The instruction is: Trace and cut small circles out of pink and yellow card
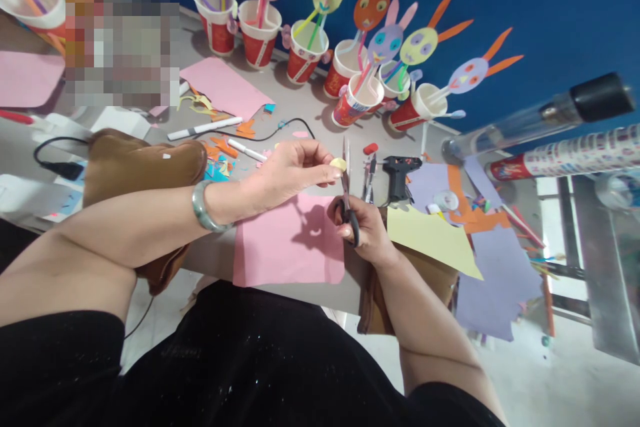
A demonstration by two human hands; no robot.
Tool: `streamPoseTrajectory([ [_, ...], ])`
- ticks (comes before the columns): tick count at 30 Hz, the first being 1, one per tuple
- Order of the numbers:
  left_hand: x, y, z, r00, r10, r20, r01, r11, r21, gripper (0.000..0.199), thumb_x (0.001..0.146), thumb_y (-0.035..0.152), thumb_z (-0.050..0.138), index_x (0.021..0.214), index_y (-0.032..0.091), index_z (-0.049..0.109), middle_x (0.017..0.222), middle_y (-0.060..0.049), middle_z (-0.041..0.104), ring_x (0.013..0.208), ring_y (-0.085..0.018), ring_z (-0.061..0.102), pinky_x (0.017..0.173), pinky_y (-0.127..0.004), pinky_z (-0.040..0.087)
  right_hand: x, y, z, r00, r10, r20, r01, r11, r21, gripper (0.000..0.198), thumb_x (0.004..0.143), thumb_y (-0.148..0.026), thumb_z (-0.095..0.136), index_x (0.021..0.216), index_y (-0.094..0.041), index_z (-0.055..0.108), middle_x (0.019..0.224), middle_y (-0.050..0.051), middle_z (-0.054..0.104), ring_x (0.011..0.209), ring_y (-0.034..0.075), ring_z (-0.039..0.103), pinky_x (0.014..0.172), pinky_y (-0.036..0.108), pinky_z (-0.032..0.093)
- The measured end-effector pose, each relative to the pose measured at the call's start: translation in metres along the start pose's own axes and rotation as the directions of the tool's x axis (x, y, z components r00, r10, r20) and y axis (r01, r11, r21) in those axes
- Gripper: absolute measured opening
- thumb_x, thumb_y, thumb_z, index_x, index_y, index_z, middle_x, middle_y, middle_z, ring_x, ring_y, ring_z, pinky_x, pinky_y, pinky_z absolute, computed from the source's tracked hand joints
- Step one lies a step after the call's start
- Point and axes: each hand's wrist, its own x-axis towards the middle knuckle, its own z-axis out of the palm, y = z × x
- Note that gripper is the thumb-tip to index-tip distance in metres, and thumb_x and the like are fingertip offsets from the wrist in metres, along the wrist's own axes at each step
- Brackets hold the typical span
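Observation:
Between thumb and fingers, my left hand [293,172] pinches a small rounded piece of yellow paper [339,164]. My right hand [369,230] is wrapped round the dark handles of a pair of scissors [347,177], whose blades point up, right beside the yellow piece. Whether the blades touch the paper I cannot tell. Under both hands lies a pink sheet of paper [285,253] at the table's front edge, with the hands' shadow on it. A black glue gun [400,177] and a pen-like tool [371,179] lie just beyond my right hand.
Several red paper cups [260,37] with paper rabbit faces on straws stand along the blue wall [525,7]. Brown leather bags [140,163] lie at both sides. Markers [205,128], orange scraps [220,147] and purple sheets [495,273] are spread about. A stack of cups [575,157] lies at right.

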Motion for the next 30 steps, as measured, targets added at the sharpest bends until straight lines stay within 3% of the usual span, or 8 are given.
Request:
streamPoseTrajectory([
  [30, -0.001, 0.01, 0.003, 0.997, 0.076, -0.01, -0.075, 0.995, 0.062, 0.019, 0.083, 0.017, 0.078, 0.074, 0.017, 0.061, 0.073, 0.001, 0.065, 0.071, -0.01, 0.063, 0.072, -0.025, 0.053, -0.001, -0.001, -0.001, 1.0, 0.022, 0.018, -0.023, 0.999, 0.036, 0.069, 0.065, -0.084, 0.081, 0.065, -0.021, 0.051, 0.065, -0.003, 0.051, 0.06, 0.012, 0.039, 0.058, 0.03, 0.029],
])
